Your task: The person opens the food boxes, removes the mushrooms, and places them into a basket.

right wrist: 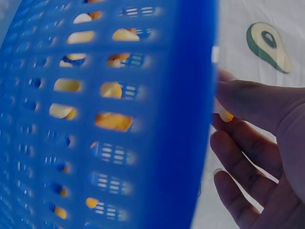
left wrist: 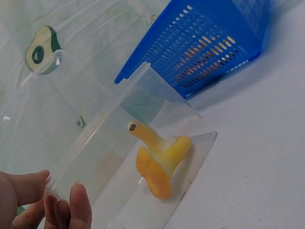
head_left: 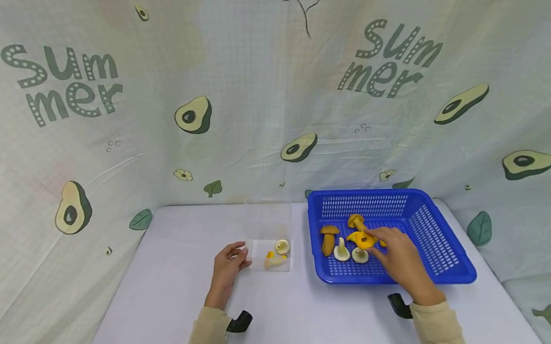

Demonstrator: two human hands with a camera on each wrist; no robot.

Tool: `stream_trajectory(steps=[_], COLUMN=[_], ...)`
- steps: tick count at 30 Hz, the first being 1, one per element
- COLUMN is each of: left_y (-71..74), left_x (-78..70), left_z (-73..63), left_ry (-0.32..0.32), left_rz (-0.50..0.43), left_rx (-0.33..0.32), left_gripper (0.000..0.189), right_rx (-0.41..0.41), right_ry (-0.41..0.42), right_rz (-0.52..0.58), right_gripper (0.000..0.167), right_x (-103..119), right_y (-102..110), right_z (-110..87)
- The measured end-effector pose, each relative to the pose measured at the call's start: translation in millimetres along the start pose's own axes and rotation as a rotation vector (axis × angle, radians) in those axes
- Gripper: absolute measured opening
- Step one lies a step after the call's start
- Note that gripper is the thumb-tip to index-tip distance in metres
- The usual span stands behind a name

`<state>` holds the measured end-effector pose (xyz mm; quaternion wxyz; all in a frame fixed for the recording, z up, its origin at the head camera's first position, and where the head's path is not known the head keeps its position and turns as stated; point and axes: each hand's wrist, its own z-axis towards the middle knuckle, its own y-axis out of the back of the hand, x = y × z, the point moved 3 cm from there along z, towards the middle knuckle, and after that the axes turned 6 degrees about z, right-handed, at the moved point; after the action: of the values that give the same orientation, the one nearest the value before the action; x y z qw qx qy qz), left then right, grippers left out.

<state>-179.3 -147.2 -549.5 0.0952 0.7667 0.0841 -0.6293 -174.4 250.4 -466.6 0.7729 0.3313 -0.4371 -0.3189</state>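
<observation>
My left hand point(head_left: 226, 271) is at the left side of a clear plastic box point(head_left: 257, 252), thumb and fingers pinching its wall in the left wrist view. Inside the box lie a toy mushroom with a yellow-orange cap and pale stem point(left wrist: 159, 164) and a round cream mushroom point(head_left: 282, 246). Over the blue basket point(head_left: 351, 279), my right hand point(head_left: 404, 261) pinches a bright yellow mushroom point(head_left: 360, 238) between thumb and index finger. In the right wrist view the basket wall hides most of that mushroom; only a yellow tip shows by the fingers.
Around the held mushroom in the basket lie brown mushrooms point(head_left: 328, 242) and white-capped mushrooms point(head_left: 341, 251). The box's raised clear lid point(head_left: 267, 219) leans toward the printed curtain point(head_left: 238, 153) behind the white table point(head_left: 184, 235). The basket stands right of the box.
</observation>
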Motion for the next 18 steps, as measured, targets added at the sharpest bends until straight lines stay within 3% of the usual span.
stream_trajectory(steps=[18], left_y=[0.3], left_x=[4.8], left_z=[4.9], left_ry=[0.005], left_rz=[-0.022], left_rx=[-0.005], left_gripper=[0.036], right_rx=[0.108], right_ry=[-0.030], right_rz=[-0.007], right_gripper=[0.042], right_x=[-12.3], right_y=[-2.7], right_z=[-7.3])
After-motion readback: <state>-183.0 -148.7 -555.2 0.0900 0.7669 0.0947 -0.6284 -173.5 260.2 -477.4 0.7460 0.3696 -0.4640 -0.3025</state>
